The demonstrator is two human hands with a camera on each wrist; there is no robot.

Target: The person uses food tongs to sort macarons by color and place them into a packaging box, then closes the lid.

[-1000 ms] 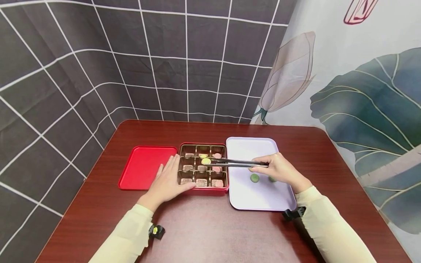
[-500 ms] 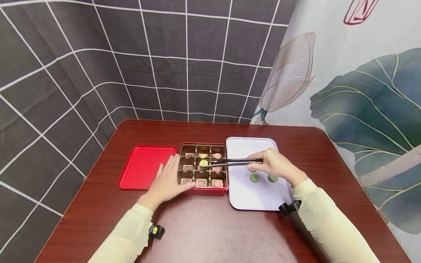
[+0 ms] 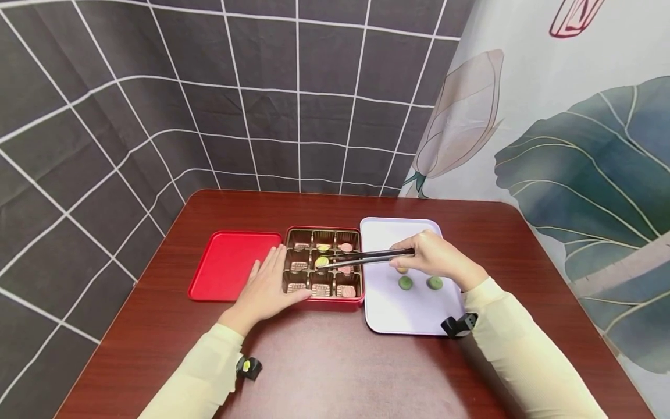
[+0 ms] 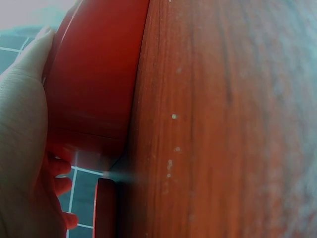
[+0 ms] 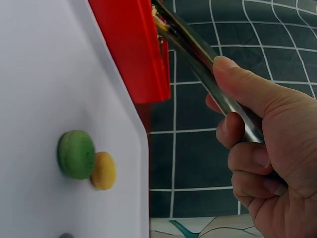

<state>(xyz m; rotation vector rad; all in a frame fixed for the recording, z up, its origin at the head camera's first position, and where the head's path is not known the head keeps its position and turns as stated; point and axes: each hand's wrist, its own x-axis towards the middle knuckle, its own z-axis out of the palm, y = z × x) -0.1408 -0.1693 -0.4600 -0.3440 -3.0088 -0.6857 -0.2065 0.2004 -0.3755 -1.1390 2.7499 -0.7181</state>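
Dark grey cloth with a white grid [image 3: 262, 116] is hung behind a reddish-brown wooden table [image 3: 335, 361]. On it, a square red box with nine gold-brown compartments [image 3: 335, 304] is flanked by a flat red lid [image 3: 230, 262] and a pale lavender rectangular tray [image 3: 403, 317]. Slim dark metal tongs [image 3: 377, 254] are gripped by the right hand [image 3: 434, 256], and a small round yellow macaron [image 3: 321, 262] is seen at their tips, at the centre compartment; whether it is firmly pinched or already touching the bottom cannot be told. The box's near-left corner is braced by the spread left hand [image 3: 267, 291], by which nothing is lifted. If the tips are parted unevenly, the macaron could be tipped on edge or scraped on a divider; if the tongs are swung, a neighbouring pink macaron [image 3: 346, 247] could be knocked.
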